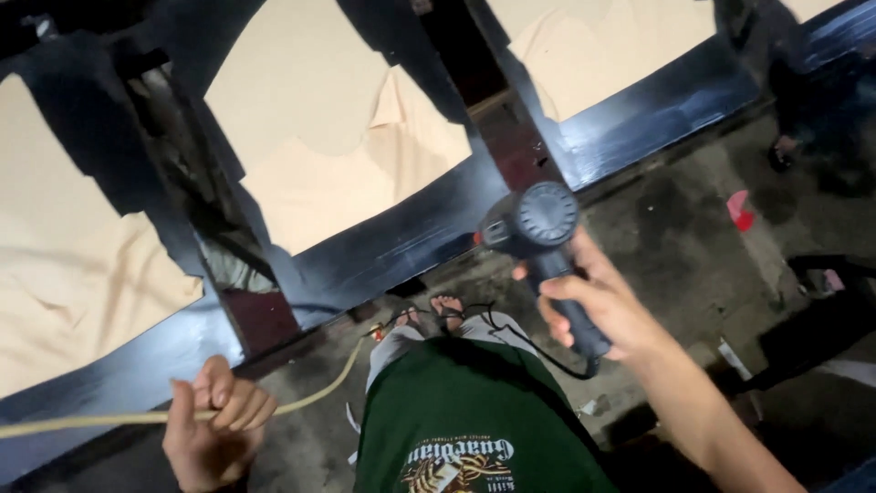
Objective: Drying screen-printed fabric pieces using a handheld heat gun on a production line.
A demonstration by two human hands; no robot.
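Observation:
My right hand [602, 306] grips the handle of a dark pistol-shaped power tool [538, 228], a heat gun or blower with a round rear grille, its nose pointing at a black-painted wooden frame [401, 242]. A black cord [538, 351] hangs from the handle. My left hand [214, 420] is closed around a pale yellowish hose or cable [91, 422], which runs from the left edge past my hand toward the floor by my feet [438, 310]. Tan paper [319, 137] covers the panels between the frame's black bars.
I stand on a stained concrete floor [675, 246], wearing a green shirt and light trousers. A red scrap [741, 210] lies on the floor at right. Another person's sandalled foot [783, 151] shows at the upper right. Dark objects sit at the right edge.

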